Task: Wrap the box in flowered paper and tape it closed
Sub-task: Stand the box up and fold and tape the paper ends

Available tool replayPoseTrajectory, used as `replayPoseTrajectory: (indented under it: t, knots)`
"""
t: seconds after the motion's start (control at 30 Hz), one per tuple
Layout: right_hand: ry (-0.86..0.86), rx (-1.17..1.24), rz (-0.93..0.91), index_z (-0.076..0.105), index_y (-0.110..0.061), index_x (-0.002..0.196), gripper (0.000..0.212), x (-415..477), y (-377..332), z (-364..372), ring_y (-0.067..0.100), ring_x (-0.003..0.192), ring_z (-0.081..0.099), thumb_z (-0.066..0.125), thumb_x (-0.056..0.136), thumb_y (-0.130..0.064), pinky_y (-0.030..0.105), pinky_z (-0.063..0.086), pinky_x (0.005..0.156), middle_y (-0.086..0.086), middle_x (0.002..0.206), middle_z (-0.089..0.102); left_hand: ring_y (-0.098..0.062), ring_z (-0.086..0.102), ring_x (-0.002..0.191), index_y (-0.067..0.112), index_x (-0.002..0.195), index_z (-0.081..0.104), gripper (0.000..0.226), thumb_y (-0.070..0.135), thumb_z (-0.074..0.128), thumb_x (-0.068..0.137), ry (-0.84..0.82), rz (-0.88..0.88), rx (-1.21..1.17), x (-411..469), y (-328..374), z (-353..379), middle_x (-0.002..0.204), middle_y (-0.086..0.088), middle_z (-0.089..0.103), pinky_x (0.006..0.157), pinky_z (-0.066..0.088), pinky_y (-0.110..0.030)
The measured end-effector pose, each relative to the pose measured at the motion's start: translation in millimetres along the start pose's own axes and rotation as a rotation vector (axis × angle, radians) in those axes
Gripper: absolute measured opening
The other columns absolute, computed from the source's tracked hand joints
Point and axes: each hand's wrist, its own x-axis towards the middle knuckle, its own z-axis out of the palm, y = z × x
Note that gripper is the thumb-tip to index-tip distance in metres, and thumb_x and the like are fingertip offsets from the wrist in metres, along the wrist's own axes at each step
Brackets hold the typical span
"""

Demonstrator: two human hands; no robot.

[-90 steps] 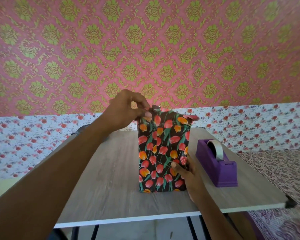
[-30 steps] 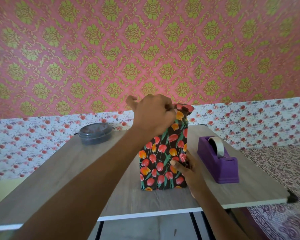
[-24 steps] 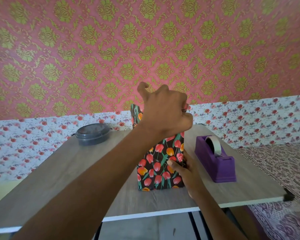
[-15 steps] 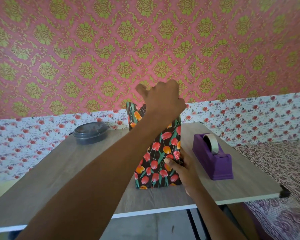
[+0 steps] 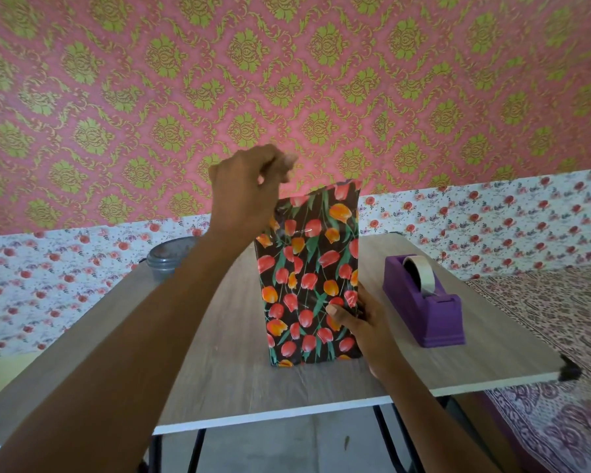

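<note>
A pink wall (image 5: 321, 80) patterned with green damask filled the upper view, with a band of white rose-print paper (image 5: 492, 216) running along its foot. Below it stood a wood-grain table (image 5: 226, 370) with a white front edge, and a printed cloth (image 5: 560, 319) lay to its right. The box (image 5: 307, 268) stood upright on end near the middle of the table, its front covered in flowered paper (image 5: 321, 206), black with red and orange tulips, whose top edge stood up loose above it. A purple tape dispenser (image 5: 427, 308) sat just to the right of the box, apart from it. The left hand (image 5: 249, 189) was raised at the box's upper left corner with its fingers curled; the fingertips were blurred, so whether they pinched the paper could not be told. The right hand (image 5: 365, 319) gripped the box low on its right edge, thumb flat on the front face and fingers wrapped round the side. A dark lidded container (image 5: 168, 257) rested at the far left of the table, partly behind the left forearm. A roll of pale tape (image 5: 420, 271) sat in the dispenser, and a black cap (image 5: 568, 370) covered the table's near right corner.
</note>
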Motion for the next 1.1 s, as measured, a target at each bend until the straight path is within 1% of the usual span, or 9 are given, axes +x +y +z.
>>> replayPoseTrajectory:
  t: [0.13, 0.2, 0.37, 0.43, 0.5, 0.6, 0.87, 1.0, 1.1]
  knots:
    - [-0.008, -0.002, -0.008, 0.057, -0.019, 0.136, 0.043, 0.7, -0.8, 0.5, 0.016, 0.113, 0.071, 0.068, 0.095, -0.012, 0.036, 0.059, 0.094, -0.006, 0.119, 0.074, -0.007, 0.062, 0.103, 0.021, 0.08, 0.081, 0.019, 0.038, 0.076, 0.086, -0.228, -0.241, -0.172, 1.7, -18.3, -19.8, 0.108, 0.004, 0.067, 0.087, 0.047, -0.029]
    - [-0.008, 0.007, 0.004, 0.058, -0.022, 0.135, 0.043, -0.2, -1.2, 1.0, 0.015, 0.113, 0.071, 0.069, 0.094, -0.013, 0.034, 0.06, 0.093, -0.007, 0.119, 0.074, -0.004, 0.061, 0.109, 0.022, 0.08, 0.082, 0.015, 0.034, 0.077, 0.086, -0.402, -0.289, -0.282, 6.7, -14.3, -27.6, 0.117, 0.006, 0.067, 0.089, 0.045, -0.03]
    - [-0.005, 0.026, 0.028, 0.059, -0.023, 0.132, 0.041, -1.4, -1.9, 1.7, 0.017, 0.111, 0.071, 0.072, 0.094, -0.015, 0.036, 0.061, 0.091, -0.005, 0.119, 0.075, -0.009, 0.049, 0.122, 0.021, 0.072, 0.08, 0.022, 0.03, 0.072, 0.091, -0.853, -0.251, -0.017, 25.1, 4.4, -31.3, 0.135, 0.008, 0.055, 0.097, 0.036, -0.037]
    - [-0.003, 0.023, 0.032, 0.058, -0.023, 0.132, 0.044, -1.7, -1.8, 1.4, 0.017, 0.11, 0.072, 0.075, 0.092, -0.02, 0.04, 0.061, 0.092, -0.004, 0.119, 0.074, -0.014, 0.052, 0.114, 0.021, 0.066, 0.078, 0.026, 0.026, 0.07, 0.09, -0.947, -0.233, 0.04, 30.8, 7.1, -31.9, 0.125, 0.001, 0.059, 0.092, 0.038, -0.032]
    - [-0.001, 0.015, 0.035, 0.058, -0.022, 0.133, 0.044, -1.7, -2.0, 0.7, 0.018, 0.11, 0.072, 0.075, 0.092, -0.02, 0.043, 0.06, 0.093, -0.004, 0.119, 0.074, -0.017, 0.06, 0.091, 0.012, 0.076, 0.079, 0.019, 0.025, 0.069, 0.086, -0.903, -0.199, 0.091, 35.6, 5.9, -28.7, 0.099, -0.004, 0.064, 0.083, 0.044, -0.028]
    - [-0.005, -0.01, 0.016, 0.058, -0.023, 0.132, 0.046, -1.6, -2.0, 0.6, 0.018, 0.111, 0.071, 0.074, 0.089, -0.026, 0.042, 0.06, 0.093, -0.004, 0.12, 0.074, 0.0, 0.064, 0.074, 0.007, 0.095, 0.08, 0.017, 0.004, 0.066, 0.086, -0.738, -0.158, 0.229, 41.2, 8.1, -23.5, 0.08, 0.01, 0.068, 0.067, 0.05, -0.02]
    - [-0.012, 0.011, 0.032, 0.059, -0.023, 0.132, 0.049, -2.4, -1.2, 0.6, 0.019, 0.111, 0.071, 0.075, 0.086, -0.029, 0.047, 0.059, 0.095, -0.003, 0.121, 0.074, -0.015, 0.072, 0.079, 0.008, 0.082, 0.08, 0.018, -0.009, 0.073, 0.081, -0.602, -0.136, 0.224, 48.8, -5.9, -13.8, 0.083, -0.009, 0.076, 0.079, 0.061, -0.035]
    - [-0.015, 0.008, 0.028, 0.059, -0.024, 0.13, 0.049, -1.0, -1.2, 0.0, 0.018, 0.111, 0.071, 0.074, 0.085, -0.031, 0.046, 0.059, 0.095, -0.003, 0.121, 0.074, -0.031, 0.069, 0.073, 0.012, 0.077, 0.079, 0.039, -0.02, 0.057, 0.079, -0.482, -0.14, 0.161, 58.1, -13.6, -21.7, 0.082, -0.015, 0.076, 0.061, 0.057, -0.04]
    - [-0.016, -0.001, 0.008, 0.06, -0.027, 0.128, 0.042, -0.9, -1.9, 0.6, 0.015, 0.112, 0.071, 0.075, 0.089, -0.025, 0.04, 0.059, 0.095, -0.007, 0.119, 0.074, -0.022, 0.069, 0.102, 0.01, 0.08, 0.078, 0.049, -0.021, 0.041, 0.078, -0.652, -0.185, -0.056, 56.7, -15.2, -34.0, 0.097, -0.011, 0.077, 0.074, 0.054, -0.032]
